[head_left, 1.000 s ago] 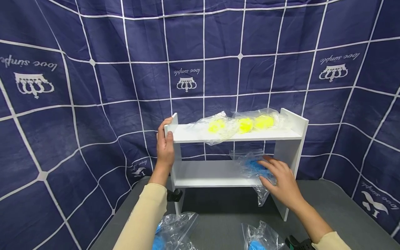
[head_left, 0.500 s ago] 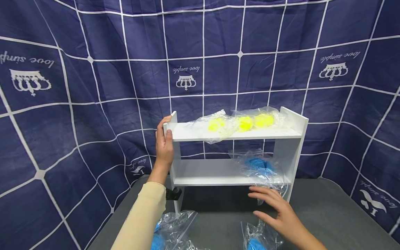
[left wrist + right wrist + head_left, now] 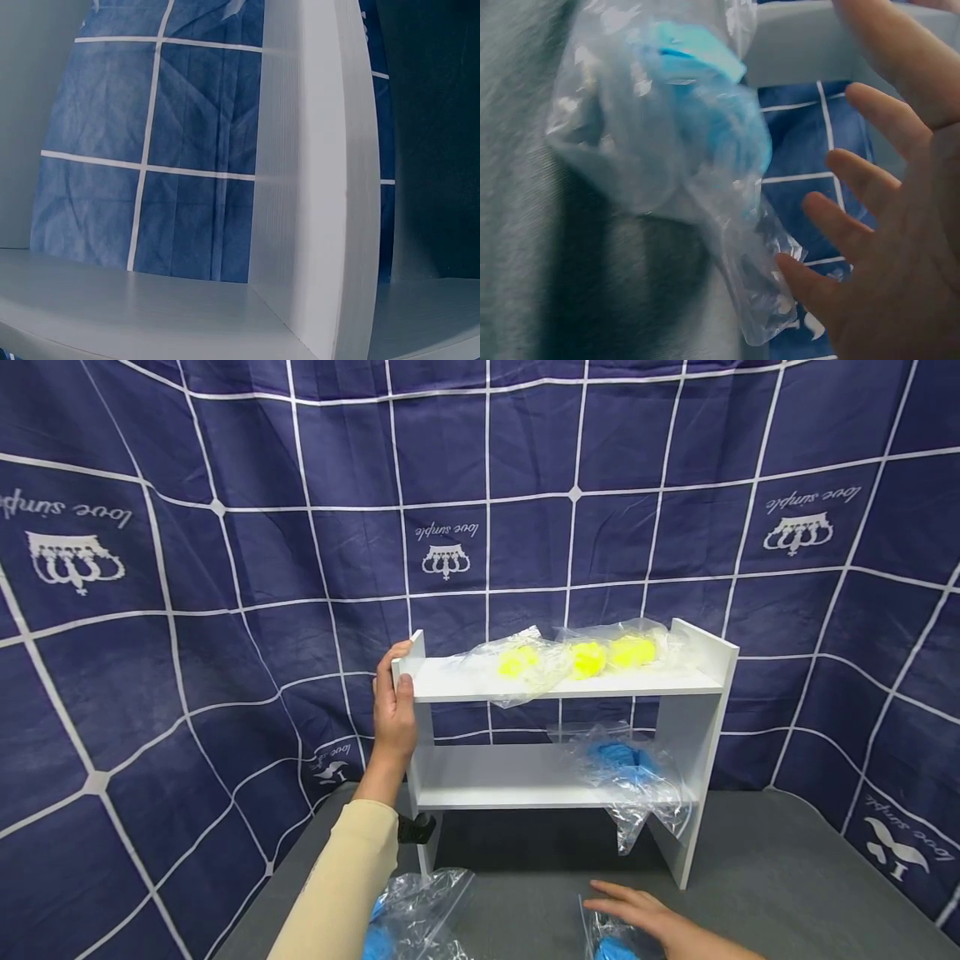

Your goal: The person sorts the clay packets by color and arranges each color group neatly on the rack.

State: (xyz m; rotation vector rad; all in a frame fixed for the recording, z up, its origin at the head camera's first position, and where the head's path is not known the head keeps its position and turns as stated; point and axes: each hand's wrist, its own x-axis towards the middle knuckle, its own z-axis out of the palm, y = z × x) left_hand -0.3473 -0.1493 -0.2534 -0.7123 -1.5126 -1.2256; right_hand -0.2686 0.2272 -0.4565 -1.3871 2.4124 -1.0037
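Note:
My left hand (image 3: 395, 710) grips the left side panel of a white two-tier shelf (image 3: 495, 781), its thumb on the front edge. The left wrist view shows the shelf boards (image 3: 322, 165) close up, without the hand. My right hand (image 3: 645, 917), fingers spread and holding nothing, hovers by a clear plastic bag with a blue bundle (image 3: 615, 948) at the front right. In the right wrist view a bagged blue bundle (image 3: 712, 112) lies left of the spread fingers (image 3: 889, 116). Another bagged blue bundle (image 3: 622, 756) rests on the lower tier, its plastic hanging over the edge.
Clear bags with yellow bundles (image 3: 588, 658) lie on the top tier. More bagged blue material (image 3: 378, 942) lies at the front left, near the left forearm. The dark grey tabletop (image 3: 750, 860) meets a blue checked curtain (image 3: 525, 543) behind and at both sides.
My right hand has left the blue bundle on the lower tier and moved down towards the bag at the front right. The left hand stays on the side panel.

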